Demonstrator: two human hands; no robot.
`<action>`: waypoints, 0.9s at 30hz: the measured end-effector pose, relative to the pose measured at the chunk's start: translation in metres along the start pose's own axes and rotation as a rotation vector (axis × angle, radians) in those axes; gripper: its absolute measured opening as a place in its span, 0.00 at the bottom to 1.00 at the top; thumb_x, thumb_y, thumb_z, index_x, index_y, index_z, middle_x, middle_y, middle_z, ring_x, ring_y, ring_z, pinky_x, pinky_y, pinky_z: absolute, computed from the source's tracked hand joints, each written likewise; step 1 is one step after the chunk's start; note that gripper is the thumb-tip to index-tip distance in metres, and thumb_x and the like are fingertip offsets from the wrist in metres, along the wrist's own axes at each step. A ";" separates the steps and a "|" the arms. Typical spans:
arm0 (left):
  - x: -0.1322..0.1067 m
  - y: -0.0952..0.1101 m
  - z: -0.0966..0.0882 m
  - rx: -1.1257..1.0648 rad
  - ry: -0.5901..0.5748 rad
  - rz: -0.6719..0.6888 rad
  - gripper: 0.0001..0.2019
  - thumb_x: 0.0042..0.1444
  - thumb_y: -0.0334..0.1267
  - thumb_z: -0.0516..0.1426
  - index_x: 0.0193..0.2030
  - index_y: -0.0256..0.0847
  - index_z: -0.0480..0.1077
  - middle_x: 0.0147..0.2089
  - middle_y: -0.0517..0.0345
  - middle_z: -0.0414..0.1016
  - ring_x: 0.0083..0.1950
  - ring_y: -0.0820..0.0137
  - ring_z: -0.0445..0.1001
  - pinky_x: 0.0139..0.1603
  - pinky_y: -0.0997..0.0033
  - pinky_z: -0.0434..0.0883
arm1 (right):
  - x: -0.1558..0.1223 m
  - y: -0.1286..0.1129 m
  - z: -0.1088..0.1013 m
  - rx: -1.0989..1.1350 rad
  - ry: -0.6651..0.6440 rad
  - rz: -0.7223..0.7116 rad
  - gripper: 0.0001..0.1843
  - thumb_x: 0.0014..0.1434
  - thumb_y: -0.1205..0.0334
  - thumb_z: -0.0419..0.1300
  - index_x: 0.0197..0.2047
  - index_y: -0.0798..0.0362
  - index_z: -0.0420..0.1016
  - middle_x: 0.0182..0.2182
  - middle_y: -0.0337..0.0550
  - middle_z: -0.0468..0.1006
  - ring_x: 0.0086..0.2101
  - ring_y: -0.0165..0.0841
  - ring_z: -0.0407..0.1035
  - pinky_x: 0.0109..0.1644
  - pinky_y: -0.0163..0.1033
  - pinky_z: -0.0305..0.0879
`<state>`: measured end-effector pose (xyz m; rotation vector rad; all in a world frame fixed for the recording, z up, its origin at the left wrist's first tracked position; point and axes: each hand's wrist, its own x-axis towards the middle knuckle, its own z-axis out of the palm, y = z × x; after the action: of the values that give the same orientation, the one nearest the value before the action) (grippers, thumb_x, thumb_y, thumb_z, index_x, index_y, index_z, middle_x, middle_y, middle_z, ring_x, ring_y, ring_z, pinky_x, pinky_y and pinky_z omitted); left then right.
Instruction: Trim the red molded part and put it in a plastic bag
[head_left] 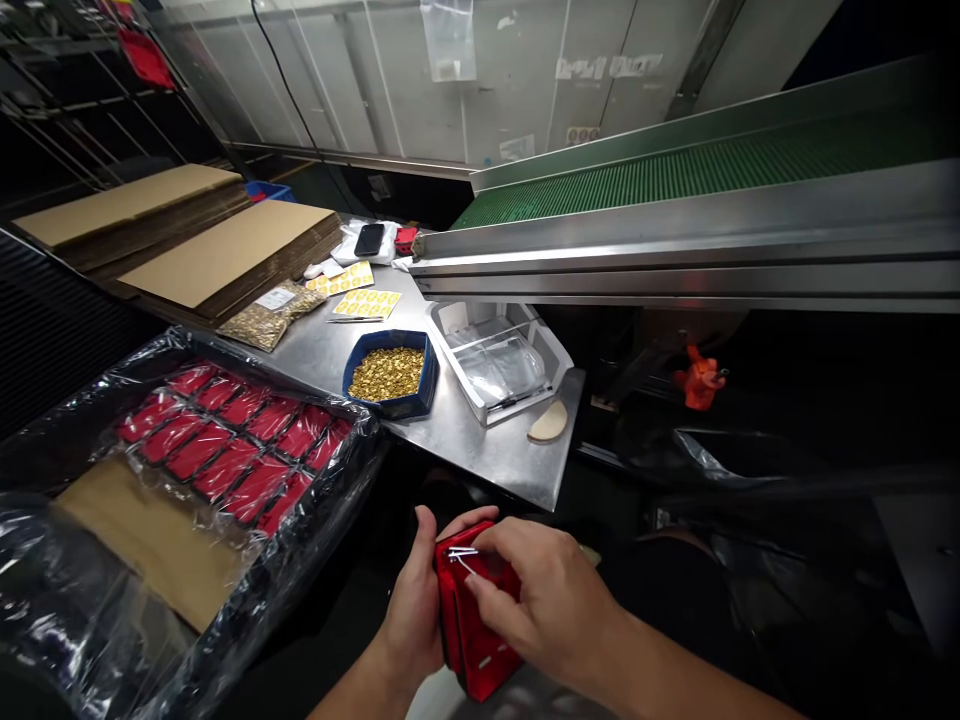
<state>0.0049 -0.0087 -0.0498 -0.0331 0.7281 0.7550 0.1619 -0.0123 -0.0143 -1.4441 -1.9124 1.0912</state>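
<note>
My left hand grips a small red pouch from its left side, below the table's front edge. My right hand lies over the pouch's top, its fingertips pinching a thin silver metal piece at the pouch's upper edge. A blue tray of small gold pieces stands on the steel table beyond my hands. At the left, a plastic-lined box holds several rows of red pouches.
A white tray with clear bags stands right of the blue tray. Sticker sheets, a bag of gold pieces, a phone and cardboard stacks lie farther back. A green conveyor runs at the right.
</note>
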 end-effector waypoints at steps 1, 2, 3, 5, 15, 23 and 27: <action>0.001 0.000 0.001 0.019 0.005 0.006 0.37 0.59 0.66 0.50 0.63 0.37 0.64 0.47 0.42 0.78 0.50 0.51 0.78 0.56 0.50 0.71 | 0.000 0.000 -0.002 0.008 -0.007 0.021 0.07 0.56 0.59 0.60 0.39 0.45 0.74 0.31 0.33 0.77 0.31 0.30 0.70 0.34 0.37 0.60; 0.001 0.000 0.001 0.040 0.013 0.014 0.37 0.59 0.66 0.50 0.62 0.37 0.64 0.47 0.42 0.78 0.49 0.51 0.78 0.55 0.50 0.72 | 0.000 -0.001 -0.003 0.013 -0.016 0.045 0.06 0.55 0.59 0.60 0.39 0.45 0.74 0.30 0.32 0.77 0.29 0.29 0.69 0.33 0.37 0.59; 0.002 -0.001 0.002 0.064 0.025 0.027 0.37 0.59 0.66 0.49 0.62 0.37 0.64 0.47 0.42 0.78 0.48 0.51 0.78 0.54 0.51 0.72 | 0.000 -0.002 -0.005 0.019 -0.025 0.069 0.06 0.55 0.60 0.60 0.38 0.44 0.75 0.29 0.32 0.77 0.28 0.29 0.68 0.32 0.36 0.59; 0.003 -0.002 0.003 0.121 0.047 0.061 0.37 0.59 0.67 0.49 0.62 0.37 0.64 0.46 0.43 0.78 0.46 0.52 0.79 0.50 0.54 0.74 | 0.000 -0.003 -0.008 0.035 -0.039 0.109 0.05 0.55 0.60 0.60 0.37 0.44 0.75 0.27 0.31 0.76 0.27 0.28 0.67 0.30 0.36 0.58; -0.003 -0.002 0.012 0.146 0.066 0.045 0.36 0.62 0.65 0.45 0.59 0.34 0.65 0.45 0.41 0.78 0.44 0.52 0.79 0.44 0.57 0.76 | -0.002 0.004 -0.022 0.081 -0.014 -0.054 0.05 0.61 0.62 0.57 0.38 0.48 0.74 0.29 0.34 0.75 0.28 0.27 0.66 0.32 0.34 0.61; -0.003 0.000 0.017 -0.046 -0.011 -0.066 0.33 0.63 0.63 0.47 0.61 0.37 0.64 0.47 0.43 0.78 0.46 0.52 0.79 0.50 0.51 0.75 | -0.001 0.015 -0.022 -0.234 0.067 -0.462 0.15 0.63 0.64 0.56 0.53 0.52 0.70 0.41 0.44 0.77 0.38 0.33 0.67 0.41 0.40 0.67; -0.004 -0.001 0.020 -0.055 -0.048 -0.083 0.32 0.64 0.62 0.46 0.60 0.35 0.66 0.46 0.42 0.78 0.47 0.51 0.79 0.51 0.52 0.74 | 0.001 0.012 -0.021 -0.262 0.066 -0.504 0.13 0.64 0.64 0.57 0.52 0.53 0.70 0.43 0.44 0.78 0.37 0.33 0.66 0.40 0.40 0.66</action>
<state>0.0154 -0.0069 -0.0322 -0.0947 0.6562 0.6940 0.1844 -0.0036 -0.0122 -1.0114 -2.2619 0.5699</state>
